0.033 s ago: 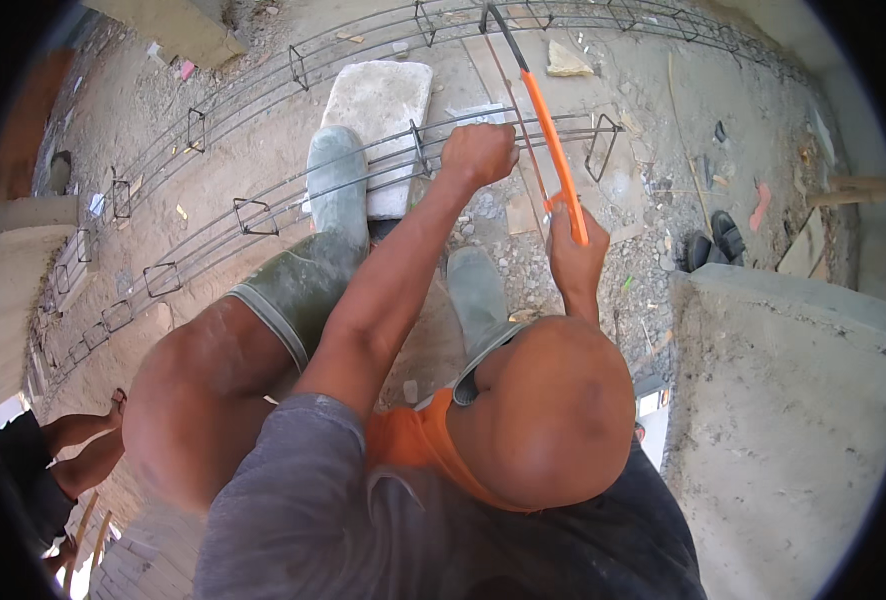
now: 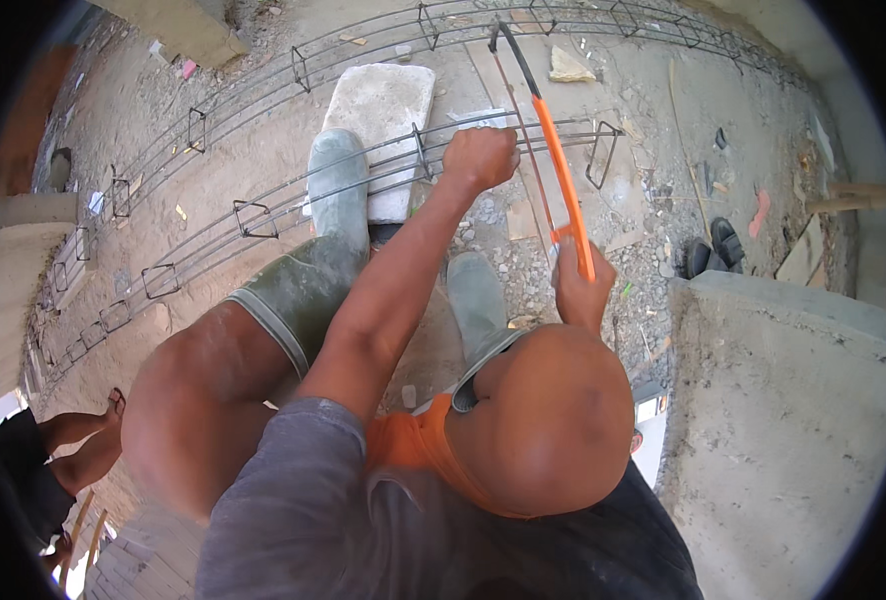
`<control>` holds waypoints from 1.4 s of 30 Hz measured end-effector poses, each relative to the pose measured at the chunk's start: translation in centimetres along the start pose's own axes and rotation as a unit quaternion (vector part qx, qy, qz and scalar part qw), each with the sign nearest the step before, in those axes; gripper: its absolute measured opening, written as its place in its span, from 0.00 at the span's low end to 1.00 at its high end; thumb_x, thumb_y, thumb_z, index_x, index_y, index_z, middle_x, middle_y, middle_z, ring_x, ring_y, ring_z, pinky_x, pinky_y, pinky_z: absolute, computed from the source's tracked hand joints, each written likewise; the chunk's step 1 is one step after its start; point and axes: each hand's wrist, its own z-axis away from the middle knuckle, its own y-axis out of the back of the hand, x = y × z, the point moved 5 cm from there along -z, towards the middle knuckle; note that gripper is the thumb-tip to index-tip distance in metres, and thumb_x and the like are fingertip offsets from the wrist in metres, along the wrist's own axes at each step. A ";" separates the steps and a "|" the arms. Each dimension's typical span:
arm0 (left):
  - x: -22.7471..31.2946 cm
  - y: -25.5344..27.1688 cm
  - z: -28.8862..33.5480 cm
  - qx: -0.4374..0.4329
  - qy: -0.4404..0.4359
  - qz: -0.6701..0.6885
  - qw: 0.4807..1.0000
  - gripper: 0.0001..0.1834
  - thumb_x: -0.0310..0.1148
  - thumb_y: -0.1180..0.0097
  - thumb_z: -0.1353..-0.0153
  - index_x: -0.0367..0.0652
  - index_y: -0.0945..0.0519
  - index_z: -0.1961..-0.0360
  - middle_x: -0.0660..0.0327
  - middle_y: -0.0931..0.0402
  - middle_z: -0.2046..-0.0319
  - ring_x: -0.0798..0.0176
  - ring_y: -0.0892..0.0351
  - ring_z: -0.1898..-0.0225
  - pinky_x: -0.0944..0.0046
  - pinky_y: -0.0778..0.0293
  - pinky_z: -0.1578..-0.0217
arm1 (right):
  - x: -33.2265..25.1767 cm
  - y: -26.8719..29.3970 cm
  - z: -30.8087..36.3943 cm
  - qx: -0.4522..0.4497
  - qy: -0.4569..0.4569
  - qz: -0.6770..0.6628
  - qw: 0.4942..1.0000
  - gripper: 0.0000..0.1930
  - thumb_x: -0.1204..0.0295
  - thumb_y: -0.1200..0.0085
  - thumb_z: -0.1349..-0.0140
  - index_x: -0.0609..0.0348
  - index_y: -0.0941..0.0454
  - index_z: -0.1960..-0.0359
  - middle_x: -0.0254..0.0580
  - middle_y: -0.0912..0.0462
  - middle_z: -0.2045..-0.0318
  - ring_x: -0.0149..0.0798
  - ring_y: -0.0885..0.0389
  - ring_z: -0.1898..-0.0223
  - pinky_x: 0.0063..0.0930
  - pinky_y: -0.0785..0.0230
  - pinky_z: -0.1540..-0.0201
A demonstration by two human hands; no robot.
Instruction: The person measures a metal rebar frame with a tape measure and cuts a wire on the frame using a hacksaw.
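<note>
My right hand (image 2: 581,285) is closed round the handle of a hacksaw with an orange frame (image 2: 560,165) and a dark front end. The saw's thin blade crosses the bars of a steel rebar cage (image 2: 421,150), just right of my left hand. My left hand (image 2: 481,158) is wrapped in a fist round the cage's bars; its fingertips are hidden. The cage slants across from lower left to upper right, over my left rubber boot (image 2: 336,165) and a pale concrete slab (image 2: 393,95). A square stirrup (image 2: 604,155) sits near its right end.
A second rebar cage (image 2: 299,70) lies behind, curving across the dusty ground. A broken stone piece (image 2: 571,66) and dark sandals (image 2: 726,240) lie to the right, by a concrete block (image 2: 783,390). Another person's legs (image 2: 73,450) show at lower left.
The hacksaw and my right hand have drawn back a little toward me. My left hand stays on the bars in nearly the same place.
</note>
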 end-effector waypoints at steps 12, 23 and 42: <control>2.5 -1.3 0.3 -0.009 0.015 0.025 1.000 0.13 0.42 0.43 0.44 0.45 0.16 0.68 0.49 0.17 0.73 0.43 0.16 0.68 0.44 0.21 0.64 | -2.1 -1.2 -4.6 -0.002 0.040 0.050 0.998 0.13 0.68 0.46 0.31 0.68 0.18 0.67 0.30 0.29 0.84 0.22 0.36 0.79 0.25 0.42 0.77; 3.2 -1.3 0.6 0.005 0.008 0.028 1.000 0.12 0.41 0.45 0.45 0.46 0.16 0.69 0.50 0.17 0.73 0.44 0.16 0.68 0.44 0.22 0.65 | -2.7 -1.6 -5.3 0.010 0.095 0.086 0.992 0.11 0.70 0.46 0.32 0.67 0.19 0.67 0.29 0.29 0.84 0.22 0.35 0.79 0.24 0.42 0.77; 1.8 -1.1 0.2 0.000 0.036 -0.012 0.999 0.15 0.43 0.47 0.43 0.45 0.15 0.65 0.47 0.16 0.69 0.43 0.15 0.66 0.43 0.22 0.62 | -0.9 9.7 6.4 0.029 -0.121 -0.019 0.992 0.15 0.66 0.44 0.31 0.62 0.22 0.74 0.29 0.29 0.85 0.22 0.33 0.85 0.21 0.43 0.82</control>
